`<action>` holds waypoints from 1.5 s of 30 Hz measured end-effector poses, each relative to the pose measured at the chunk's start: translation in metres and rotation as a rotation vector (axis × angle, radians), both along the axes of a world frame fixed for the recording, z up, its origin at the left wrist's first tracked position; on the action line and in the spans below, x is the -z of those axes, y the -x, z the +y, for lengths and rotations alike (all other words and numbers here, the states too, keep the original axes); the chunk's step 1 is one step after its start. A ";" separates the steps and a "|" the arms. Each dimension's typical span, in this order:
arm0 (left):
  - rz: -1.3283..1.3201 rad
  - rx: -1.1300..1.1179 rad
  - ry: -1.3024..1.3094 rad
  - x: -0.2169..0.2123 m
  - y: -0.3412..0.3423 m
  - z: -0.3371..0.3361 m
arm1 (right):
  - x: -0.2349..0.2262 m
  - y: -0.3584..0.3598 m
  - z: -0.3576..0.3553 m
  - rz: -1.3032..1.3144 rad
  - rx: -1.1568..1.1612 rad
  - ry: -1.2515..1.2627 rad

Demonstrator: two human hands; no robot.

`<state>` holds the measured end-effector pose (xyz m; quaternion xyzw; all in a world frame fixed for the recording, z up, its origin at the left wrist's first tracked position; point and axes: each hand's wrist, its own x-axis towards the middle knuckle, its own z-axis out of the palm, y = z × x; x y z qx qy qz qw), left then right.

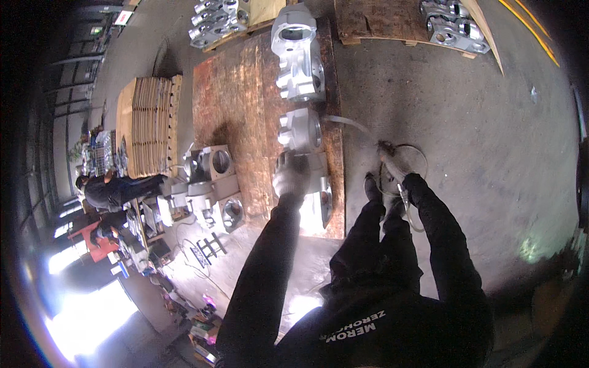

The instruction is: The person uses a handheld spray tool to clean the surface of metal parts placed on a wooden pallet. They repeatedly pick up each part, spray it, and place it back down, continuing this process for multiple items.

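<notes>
My left hand [290, 178], in a pale glove, rests on the nearest grey metal casting [316, 196] at the near end of a rusty steel plate [239, 110]. My right hand [392, 161] is gloved too and closed on a slim hand tool with a hose [346, 121] that runs back toward the plate. The tool hangs over the concrete floor, just right of the plate's edge. Two more castings [299, 130] [297, 55] stand in a row farther along the plate.
Box-shaped castings [211, 184] sit on the floor left of the plate, beside a stack of flat boards [150, 126]. Wooden pallets with castings [454, 27] lie at the far end. Two people [107, 190] work at far left among clutter.
</notes>
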<state>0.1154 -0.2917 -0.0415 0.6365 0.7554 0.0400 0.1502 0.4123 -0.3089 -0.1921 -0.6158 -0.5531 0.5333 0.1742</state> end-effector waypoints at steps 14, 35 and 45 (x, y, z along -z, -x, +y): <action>-0.016 0.097 -0.209 0.006 -0.001 0.001 | -0.034 -0.044 -0.014 0.255 0.416 0.379; -1.372 -0.893 -0.393 0.137 0.023 -0.092 | -0.029 -0.027 0.048 -0.235 -0.235 -0.182; -1.542 -1.121 -0.231 0.060 0.121 -0.035 | 0.013 -0.035 0.053 0.176 -0.195 -0.525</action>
